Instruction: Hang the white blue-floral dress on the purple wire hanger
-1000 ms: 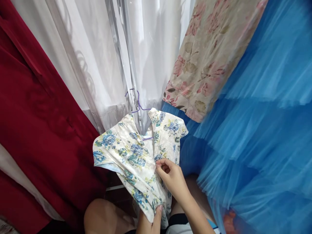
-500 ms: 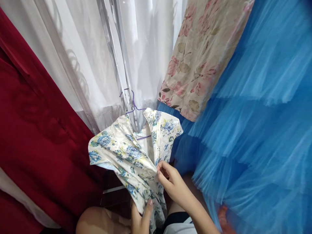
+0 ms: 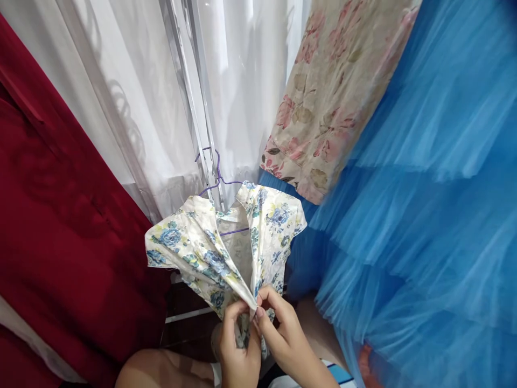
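A white dress or blouse with blue flowers hangs on a purple wire hanger hooked to a metal pole. My left hand pinches the front edge of its neckline from the left. Right beside it, my right hand pinches the opposite front edge, and the fingertips of both hands meet at the bottom of the V-shaped opening. Whether a button or other fastener sits between the fingers is hidden. Below the hands the garment's lower part is mostly covered.
Behind the garment stand the metal pole and white curtains. Dark red cloth hangs on the left. To the right are a beige pink-flowered garment and layered blue tulle. A bent knee shows at the bottom.
My left hand has come up from the garment's lower part to the neckline's front edge, next to my right hand. The right hand has moved slightly down, pulling the front edges lower.
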Motion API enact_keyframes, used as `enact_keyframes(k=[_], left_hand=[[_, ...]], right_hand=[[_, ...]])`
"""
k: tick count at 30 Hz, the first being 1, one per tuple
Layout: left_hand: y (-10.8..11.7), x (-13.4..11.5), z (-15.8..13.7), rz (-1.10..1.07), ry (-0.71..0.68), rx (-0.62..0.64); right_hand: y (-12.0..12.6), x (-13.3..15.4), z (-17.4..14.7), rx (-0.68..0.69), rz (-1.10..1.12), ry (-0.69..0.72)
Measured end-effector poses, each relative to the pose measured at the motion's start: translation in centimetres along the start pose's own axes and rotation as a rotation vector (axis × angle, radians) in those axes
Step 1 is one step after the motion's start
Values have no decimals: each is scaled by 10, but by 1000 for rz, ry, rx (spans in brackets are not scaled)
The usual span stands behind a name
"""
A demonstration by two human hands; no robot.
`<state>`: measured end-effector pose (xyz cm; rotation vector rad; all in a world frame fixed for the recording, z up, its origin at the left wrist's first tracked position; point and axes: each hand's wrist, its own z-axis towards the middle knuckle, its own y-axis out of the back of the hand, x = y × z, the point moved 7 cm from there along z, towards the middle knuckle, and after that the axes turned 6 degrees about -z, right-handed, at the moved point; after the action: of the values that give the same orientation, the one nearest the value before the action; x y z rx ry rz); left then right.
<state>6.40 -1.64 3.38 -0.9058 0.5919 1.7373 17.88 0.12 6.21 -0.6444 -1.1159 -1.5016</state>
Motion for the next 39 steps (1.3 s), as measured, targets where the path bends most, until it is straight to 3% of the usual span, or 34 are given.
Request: enact_keyframes(k=[5, 12, 15, 24, 29, 33, 39], left_hand=[[8, -6, 0, 0, 7, 3], [14, -6, -13, -62, 3, -65], [11, -10, -9, -128, -14, -34], [13, -13, -6, -104, 8, 2], [11, -12, -11, -87, -35, 23], [13, -15, -17, -21, -84, -31], [16, -18, -15, 47, -114, -61]], right_hand=[[3, -9, -6, -44, 20, -15], [7, -5, -5, -127, -44, 97], [11, -3, -6, -144, -50, 112], [15, 1, 1, -67, -62, 114], [22, 10, 9, -38, -165, 244], [33, 30, 31, -37, -271, 342], [40, 63, 100, -150, -467, 478]])
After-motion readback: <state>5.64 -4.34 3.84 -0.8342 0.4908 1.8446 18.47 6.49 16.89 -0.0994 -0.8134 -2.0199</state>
